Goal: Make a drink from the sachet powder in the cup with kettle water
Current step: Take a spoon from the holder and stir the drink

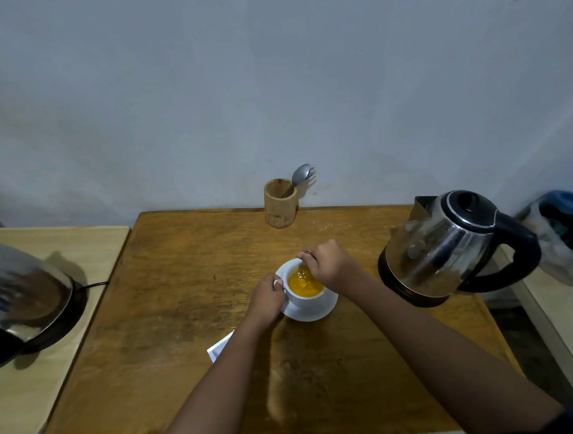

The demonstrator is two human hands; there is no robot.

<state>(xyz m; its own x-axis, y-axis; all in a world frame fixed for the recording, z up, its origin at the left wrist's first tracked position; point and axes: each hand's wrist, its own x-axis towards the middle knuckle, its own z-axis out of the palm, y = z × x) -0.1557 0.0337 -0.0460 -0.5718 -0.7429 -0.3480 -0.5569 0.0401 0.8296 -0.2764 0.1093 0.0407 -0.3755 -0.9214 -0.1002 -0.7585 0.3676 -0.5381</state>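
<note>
A white cup stands on a white saucer in the middle of the wooden table. Orange liquid fills the cup. My left hand grips the cup's left side. My right hand hovers over the cup's far rim, fingers closed on a thin metal utensil whose top shows above the knuckles; its lower end is hidden in the drink. A steel kettle with a black handle and lid sits on its base at the right. A white sachet lies partly under my left forearm.
A bamboo holder with a spoon and fork stands at the table's far edge against the wall. Another shiny kettle sits on a pale side table at the left. A blue and grey bundle lies at the right.
</note>
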